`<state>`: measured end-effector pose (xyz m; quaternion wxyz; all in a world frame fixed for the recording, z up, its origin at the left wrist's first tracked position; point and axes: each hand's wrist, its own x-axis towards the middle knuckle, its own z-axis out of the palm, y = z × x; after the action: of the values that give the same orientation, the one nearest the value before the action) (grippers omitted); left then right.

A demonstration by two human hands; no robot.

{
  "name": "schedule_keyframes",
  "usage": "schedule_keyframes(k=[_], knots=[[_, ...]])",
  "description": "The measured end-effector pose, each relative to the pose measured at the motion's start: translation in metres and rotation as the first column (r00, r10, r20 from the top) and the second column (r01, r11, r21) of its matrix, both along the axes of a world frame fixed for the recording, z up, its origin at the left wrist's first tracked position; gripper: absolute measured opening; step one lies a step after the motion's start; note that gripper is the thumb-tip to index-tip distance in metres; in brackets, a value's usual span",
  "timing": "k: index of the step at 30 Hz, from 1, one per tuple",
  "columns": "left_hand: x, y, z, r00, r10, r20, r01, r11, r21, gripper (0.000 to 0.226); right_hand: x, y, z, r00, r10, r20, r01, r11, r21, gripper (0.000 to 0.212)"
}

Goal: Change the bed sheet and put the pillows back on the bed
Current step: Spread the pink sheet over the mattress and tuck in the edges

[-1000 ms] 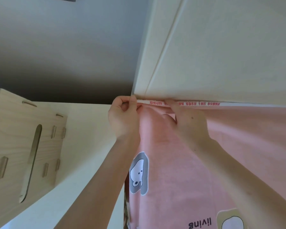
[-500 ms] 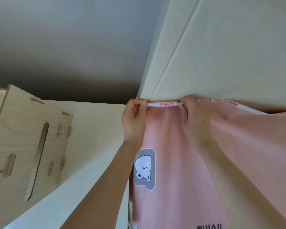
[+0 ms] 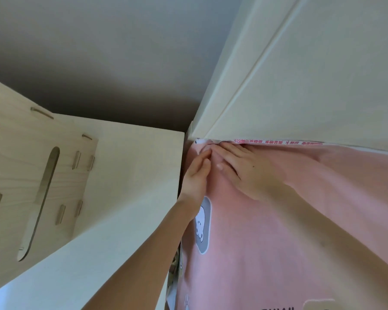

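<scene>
Left hand (image 3: 194, 177) and right hand (image 3: 249, 175) press the pink bed sheet (image 3: 278, 231) flat at the cream panel's (image 3: 311, 86) lower corner, each grip straight-fingered and clasping nothing. The red print on the sheet's white edge strip (image 3: 278, 142) is too small to read.

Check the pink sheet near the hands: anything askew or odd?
Right of the right hand, the pink sheet lifts in a diagonal fold, and its white printed edge strip shows untucked along the cream panel.

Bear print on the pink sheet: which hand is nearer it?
Left. The left hand sits just above the bear print; the right hand lies farther up and to the right.
</scene>
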<state>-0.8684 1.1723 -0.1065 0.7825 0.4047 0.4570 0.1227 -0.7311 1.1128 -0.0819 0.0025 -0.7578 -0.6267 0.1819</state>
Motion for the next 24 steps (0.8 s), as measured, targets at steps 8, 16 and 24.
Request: schedule_keyframes(k=[8, 16, 24], knots=[[0.008, -0.008, -0.008, 0.989, -0.055, -0.140, 0.027, 0.980, -0.197, 0.045, -0.009, 0.022, -0.003, 0.983, -0.113, 0.145, 0.136, 0.978, -0.157, 0.059], [0.015, -0.010, -0.008, 0.978, 0.087, -0.191, -0.143, 0.941, -0.305, 0.058, -0.017, 0.025, 0.008, 0.980, -0.185, 0.074, 0.197, 0.955, -0.220, 0.058], [0.026, 0.014, -0.008, 0.965, -0.089, -0.246, 0.003, 0.944, -0.330, 0.073, -0.011, 0.021, 0.021, 0.938, -0.331, -0.108, 0.310, 0.935, -0.170, 0.040]])
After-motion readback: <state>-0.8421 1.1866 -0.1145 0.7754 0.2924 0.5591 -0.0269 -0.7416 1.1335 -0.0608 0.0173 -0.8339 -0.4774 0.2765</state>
